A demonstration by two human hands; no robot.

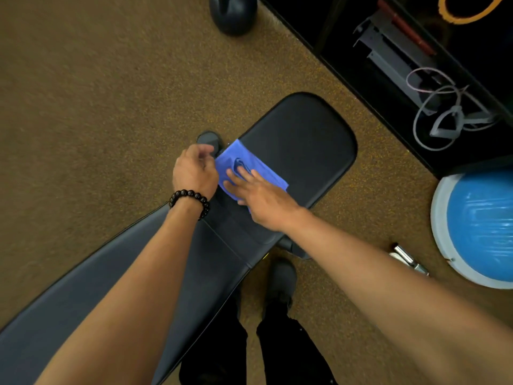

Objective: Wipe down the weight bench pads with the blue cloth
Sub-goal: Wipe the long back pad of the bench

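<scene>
Lying flat on the seat pad (302, 151), the blue cloth (249, 168) sits right under the right hand (261, 198), which is spread open with its fingers (236, 176) pressed down on the fabric. So it's not gripping anything, just palm and fingers flat on the cloth. The cloth's far corner pokes out past the fingertips toward the rounded end of the pad, and its left edge hangs at the pad's side, right next to the left hand (194, 173).

That left hand is loosely curled at the cloth's edge. Can't honestly tell if it's pinching the fabric or just resting beside it, the fingers hide that bit. It has a black bead bracelet (191, 200) round the wrist. Just beyond its knuckles there's a dark round knob or foot (209, 138) of the bench frame, partly covered.

Below both wrists the longer back pad (111, 273) runs down toward the person under the left forearm, with a narrow seam between it and the seat pad.

Further out: brown speckled carpet floor (83, 107) all around. The person's dark shoe (281, 282) and black trousers (288, 354) are under the right forearm. Off to the right of the right arm there's a blue balance dome (483, 226) and a shiny metal piece (408, 258) on the floor. Up beyond the right hand, a black shelf (361, 65) holds grey resistance bands (444, 112), and a dark kettlebell-ish thing (233, 13) sits well beyond both hands.
</scene>
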